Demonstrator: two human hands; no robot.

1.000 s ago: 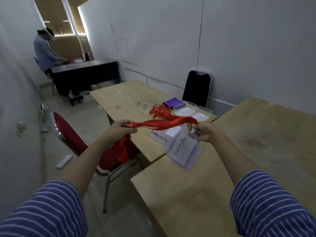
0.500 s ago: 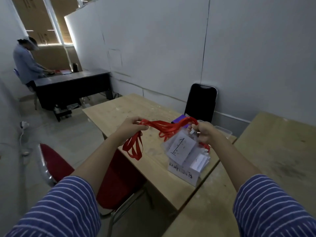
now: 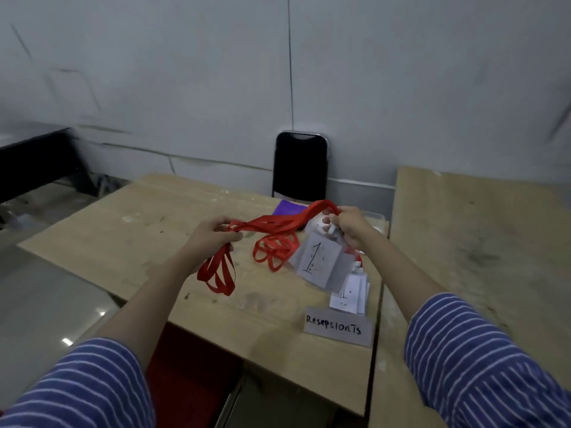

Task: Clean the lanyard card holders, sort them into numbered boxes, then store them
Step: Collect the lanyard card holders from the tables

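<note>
Centrally, the left hand [image 3: 206,239] curls its fingers around a bundle of red lanyard straps [image 3: 272,225], pinching them between thumb and fingertips; loose strap loops [image 3: 217,273] hang below the fist above the wooden table [image 3: 123,239]. Opposite, the right hand [image 3: 349,225] is closed tightly on the other end of the same straps, where the clips meet the card holders [image 3: 318,264]. These clear holders dangle beneath the fist, the front one marked "1". Below them, more holders [image 3: 349,293] stand in a box labelled "Resepsionts" [image 3: 338,327] at the table's right edge. Behind the straps lie a purple cloth [image 3: 289,208] and a black chair [image 3: 299,165] at the wall.
</note>
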